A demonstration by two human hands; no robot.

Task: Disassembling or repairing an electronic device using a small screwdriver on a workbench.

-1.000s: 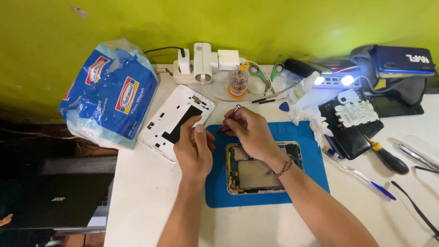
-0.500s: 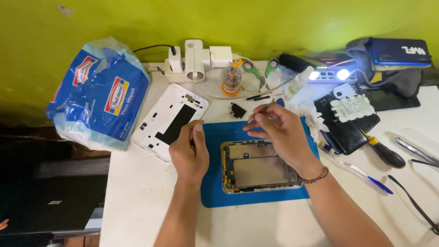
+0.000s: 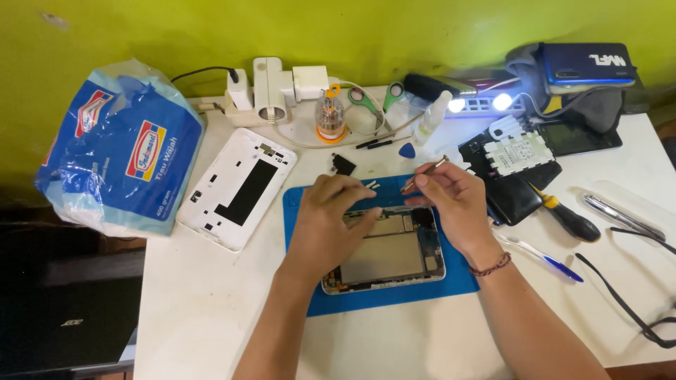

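Both our hands have shifted toward 12 o'clock on the opened tablet [image 3: 386, 248], lying on the blue mat [image 3: 303, 211] mid-counter. Left hand [image 3: 331, 222] presses its top edge, holding nothing; right hand [image 3: 451, 200] pinches tweezers [image 3: 424, 173]. We should work gently there.

A crumpled blue and white plastic pack [image 3: 116, 172], bearing a red and yellow label [image 3: 144, 151], is seen at the table's left edge; a dark blue box [image 3: 588, 67] is set at the far right
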